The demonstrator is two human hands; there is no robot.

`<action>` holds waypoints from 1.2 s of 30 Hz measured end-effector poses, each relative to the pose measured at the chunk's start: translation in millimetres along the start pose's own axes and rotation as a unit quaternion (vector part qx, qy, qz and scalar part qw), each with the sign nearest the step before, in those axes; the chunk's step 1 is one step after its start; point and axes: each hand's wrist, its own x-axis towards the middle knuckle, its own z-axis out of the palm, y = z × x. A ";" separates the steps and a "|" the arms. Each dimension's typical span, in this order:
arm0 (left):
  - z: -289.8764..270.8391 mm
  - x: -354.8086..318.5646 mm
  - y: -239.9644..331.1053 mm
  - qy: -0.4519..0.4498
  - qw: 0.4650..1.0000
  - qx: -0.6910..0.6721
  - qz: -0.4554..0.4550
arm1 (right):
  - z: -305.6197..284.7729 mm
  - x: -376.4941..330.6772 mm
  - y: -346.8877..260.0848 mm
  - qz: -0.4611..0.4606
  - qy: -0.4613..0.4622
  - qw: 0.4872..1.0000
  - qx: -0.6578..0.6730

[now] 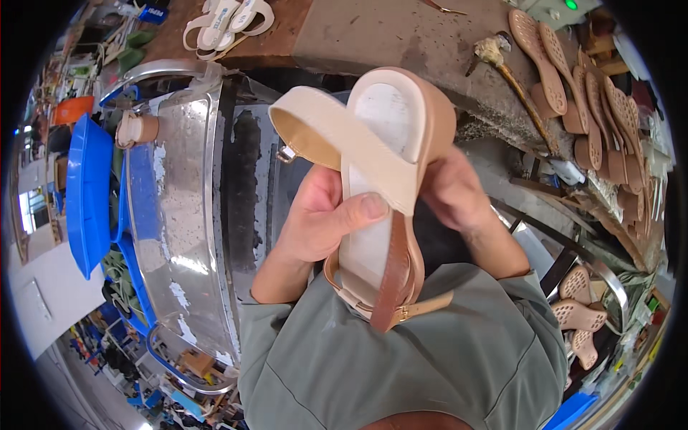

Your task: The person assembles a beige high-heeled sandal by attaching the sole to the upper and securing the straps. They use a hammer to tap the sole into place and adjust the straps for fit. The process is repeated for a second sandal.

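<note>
A beige sandal [373,251] is held up in front of me, its heel end pointing away and its insole facing up. A wide cream strap [344,136] crosses it and loops out to the left, with a small metal buckle. Nearer me are a brown strap [394,269] and a thin buckled strap. My left hand [315,218] grips the sandal's left side, thumb pressed on the insole by the wide strap. My right hand [455,190] is curled against the right side, slightly blurred. Its fingertips are hidden behind the sole.
On the workbench [373,36] ahead lie a pair of white sandals [226,25], a hammer [519,89] and several tan soles [537,57]. A worn metal-framed stand [186,193] is at my left, beside a blue bin [89,193]. More soles [577,315] lie low on the right.
</note>
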 end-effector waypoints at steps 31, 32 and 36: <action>29.0 20.8 -30.1 0.034 0.995 0.076 -0.048 | -28.7 -16.8 -17.1 0.077 -0.127 0.984 0.103; 34.1 21.9 -22.5 0.035 0.995 0.062 -0.070 | -29.0 -18.1 -18.4 0.093 -0.106 0.984 0.110; 30.6 31.8 -18.1 -0.056 0.990 0.096 -0.088 | -46.3 -20.2 -6.9 0.102 -0.182 0.967 0.146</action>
